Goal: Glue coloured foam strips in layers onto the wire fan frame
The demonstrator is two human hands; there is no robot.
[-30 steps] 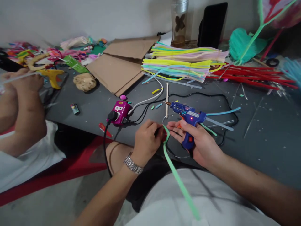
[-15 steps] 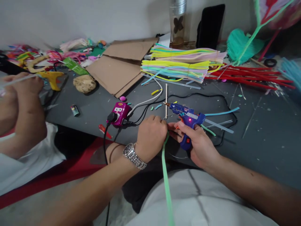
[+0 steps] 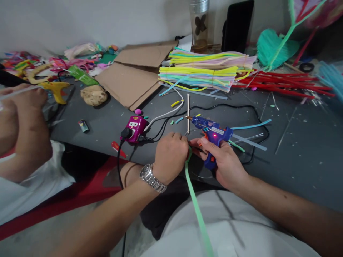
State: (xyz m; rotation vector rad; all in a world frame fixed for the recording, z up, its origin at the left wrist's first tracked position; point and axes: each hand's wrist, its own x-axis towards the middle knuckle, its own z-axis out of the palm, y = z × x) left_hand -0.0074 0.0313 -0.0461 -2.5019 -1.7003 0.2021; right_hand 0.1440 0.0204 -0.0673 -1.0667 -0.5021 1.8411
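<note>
My left hand point(image 3: 170, 157), with a steel wristwatch point(image 3: 152, 178) on its wrist, pinches the upper end of a pale green strip point(image 3: 197, 210), which hangs down over my lap. My right hand point(image 3: 223, 162) grips a blue hot glue gun point(image 3: 214, 131) with a lit red lamp, its nozzle pointing left. The two hands nearly meet above the dark grey table point(image 3: 294, 167). A thin wooden stick point(image 3: 188, 114) lies just beyond them. At far left, a co-worker's hand point(image 3: 28, 101) holds a thin white stick point(image 3: 18, 92).
A magenta power socket point(image 3: 135, 128) sits left of my hands, with black and white cords point(image 3: 171, 110) across the table. Bundled coloured strips point(image 3: 198, 73), flat cardboard point(image 3: 131, 75), red strips point(image 3: 281, 85) and a glass bottle point(image 3: 199, 25) stand beyond. Loose scraps lie around.
Over the last second my left hand has moved right toward the glue gun and closed over the strip's end. The strip now hangs straighter, and the glue gun has turned slightly.
</note>
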